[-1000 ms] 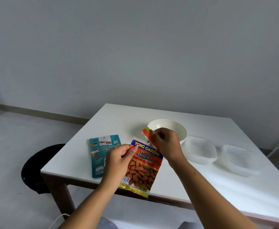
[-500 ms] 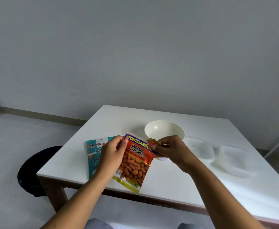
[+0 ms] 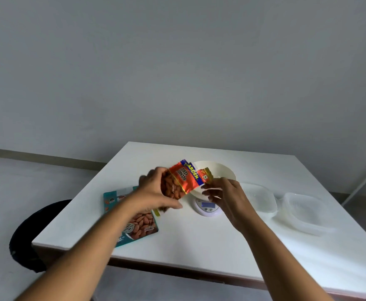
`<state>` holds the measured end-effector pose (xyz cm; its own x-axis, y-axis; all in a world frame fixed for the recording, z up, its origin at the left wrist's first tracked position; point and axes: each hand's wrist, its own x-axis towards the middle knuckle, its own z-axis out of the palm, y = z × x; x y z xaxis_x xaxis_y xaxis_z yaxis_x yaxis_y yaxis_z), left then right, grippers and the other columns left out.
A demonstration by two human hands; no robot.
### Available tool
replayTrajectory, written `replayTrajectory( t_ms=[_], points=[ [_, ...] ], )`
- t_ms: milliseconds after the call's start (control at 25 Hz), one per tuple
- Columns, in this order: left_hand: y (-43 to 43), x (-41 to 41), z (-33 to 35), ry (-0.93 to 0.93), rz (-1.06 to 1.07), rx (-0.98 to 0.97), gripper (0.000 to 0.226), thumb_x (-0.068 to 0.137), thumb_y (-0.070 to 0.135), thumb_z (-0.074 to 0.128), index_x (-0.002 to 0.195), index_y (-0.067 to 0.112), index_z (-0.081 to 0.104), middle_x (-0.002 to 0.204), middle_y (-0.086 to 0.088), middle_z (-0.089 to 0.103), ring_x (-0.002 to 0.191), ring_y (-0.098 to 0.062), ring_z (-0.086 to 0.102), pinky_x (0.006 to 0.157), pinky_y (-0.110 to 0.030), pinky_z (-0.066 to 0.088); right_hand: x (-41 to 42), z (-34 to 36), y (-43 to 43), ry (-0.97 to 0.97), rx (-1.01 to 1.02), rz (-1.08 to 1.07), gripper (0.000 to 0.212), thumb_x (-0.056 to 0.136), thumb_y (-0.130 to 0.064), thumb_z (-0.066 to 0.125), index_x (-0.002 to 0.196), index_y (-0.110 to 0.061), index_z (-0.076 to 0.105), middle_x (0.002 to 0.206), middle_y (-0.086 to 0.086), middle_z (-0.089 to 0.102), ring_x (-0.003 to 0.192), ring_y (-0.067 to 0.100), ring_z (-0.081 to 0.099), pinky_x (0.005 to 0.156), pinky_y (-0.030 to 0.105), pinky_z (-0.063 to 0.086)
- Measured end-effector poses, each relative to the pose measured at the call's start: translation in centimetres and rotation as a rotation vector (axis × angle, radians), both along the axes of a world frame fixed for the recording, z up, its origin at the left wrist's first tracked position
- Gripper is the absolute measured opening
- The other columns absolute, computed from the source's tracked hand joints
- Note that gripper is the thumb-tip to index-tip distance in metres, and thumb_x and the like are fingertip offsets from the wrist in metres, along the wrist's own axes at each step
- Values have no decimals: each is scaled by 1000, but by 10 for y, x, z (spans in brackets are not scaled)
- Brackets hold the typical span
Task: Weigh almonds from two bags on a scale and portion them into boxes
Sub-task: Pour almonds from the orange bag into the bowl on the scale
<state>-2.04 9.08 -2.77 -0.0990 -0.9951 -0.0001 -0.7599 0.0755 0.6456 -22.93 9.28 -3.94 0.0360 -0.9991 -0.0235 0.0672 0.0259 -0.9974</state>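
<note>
My left hand [image 3: 154, 192] grips an orange salted-almond bag [image 3: 182, 179] and holds it tilted in the air, its torn top toward a white bowl [image 3: 221, 168]. The bowl stands on a small white digital scale [image 3: 207, 207]. A torn flap hangs at the bag's upper corner. My right hand [image 3: 225, 194] hovers just below that flap, in front of the bowl, fingers apart and holding nothing that I can make out. A teal almond bag [image 3: 138, 227] lies flat on the white table [image 3: 199, 240], partly under my left forearm.
Two clear plastic boxes [image 3: 262, 196] [image 3: 303, 211] sit side by side to the right of the scale. A black round seat [image 3: 32, 231] stands on the floor beyond the table's left edge. A grey wall rises behind the table.
My left hand has lifted the orange bag and tipped it sideways toward the bowl. My right hand has slipped off the torn flap. The scale is now uncovered.
</note>
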Motion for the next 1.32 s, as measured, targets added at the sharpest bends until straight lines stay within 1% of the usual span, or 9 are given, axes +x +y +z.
replayTrajectory(
  t_ms=[120, 200, 320, 520, 600, 720, 920, 1200, 1320],
  points=[
    [-29, 6, 38, -171, -125, 63, 93, 56, 36, 89, 133, 27, 39, 125, 0, 48, 119, -19, 44, 97, -35, 45, 1, -9, -3, 4, 41, 6, 24, 89, 0, 48, 76, 0, 69, 76, 20, 66, 72, 28, 56, 73, 38, 46],
    [-49, 2, 59, -250, -204, 121, 86, 58, 34, 89, 131, 24, 45, 123, 0, 55, 108, -17, 55, 86, -30, 51, 11, -14, -5, -33, 67, -8, 23, 89, 1, 52, 74, 0, 69, 67, 17, 65, 61, 26, 54, 63, 31, 47],
    [-79, -14, 86, -427, -298, 166, 72, 60, 43, 87, 120, 21, 56, 111, 2, 62, 93, -13, 60, 75, -25, 50, 26, -21, -15, -298, 222, -27, 19, 94, 0, 49, 82, 6, 63, 63, 15, 63, 44, 13, 58, 43, 16, 46],
    [-119, -52, 95, -722, -349, 192, 87, 62, 56, 81, 129, 9, 53, 129, -5, 57, 116, -23, 55, 96, -34, 49, 41, -27, -33, -709, 421, -50, 13, 96, -3, 47, 92, 5, 56, 67, 20, 63, 39, 12, 61, 36, 12, 45],
    [-129, -65, 95, -770, -367, 185, 80, 63, 58, 80, 122, 8, 58, 119, -5, 61, 106, -20, 58, 84, -31, 51, 44, -28, -38, -765, 442, -57, 11, 96, -3, 46, 97, 4, 54, 70, 21, 63, 39, 12, 61, 35, 12, 45],
    [-140, -77, 93, -817, -378, 179, 60, 65, 57, 79, 99, 11, 61, 93, 0, 61, 77, -12, 54, 60, -23, 44, 45, -30, -43, -791, 466, -53, 13, 96, -2, 45, 97, 6, 54, 71, 22, 63, 40, 13, 62, 36, 12, 46],
    [-144, -78, 90, -866, -401, 164, 67, 69, 49, 79, 121, 11, 61, 113, -2, 64, 94, -16, 59, 70, -24, 47, 45, -31, -43, -786, 504, -21, 13, 95, -3, 48, 89, 6, 55, 61, 19, 66, 42, 14, 62, 37, 13, 47],
    [-129, -53, 82, -811, -447, 160, 82, 66, 52, 81, 132, 16, 51, 127, -2, 56, 113, -19, 55, 95, -33, 51, 41, -32, -37, -722, 492, -55, 13, 95, -5, 48, 90, 5, 55, 54, 15, 67, 39, 10, 59, 34, 12, 44],
    [-124, -48, 80, -906, -458, 86, 82, 66, 55, 79, 132, 16, 49, 127, -5, 52, 117, -22, 50, 97, -38, 50, 43, -29, -34, -693, 519, -43, 14, 95, -5, 49, 89, 5, 55, 53, 16, 67, 38, 10, 58, 33, 12, 43]
  ],
)
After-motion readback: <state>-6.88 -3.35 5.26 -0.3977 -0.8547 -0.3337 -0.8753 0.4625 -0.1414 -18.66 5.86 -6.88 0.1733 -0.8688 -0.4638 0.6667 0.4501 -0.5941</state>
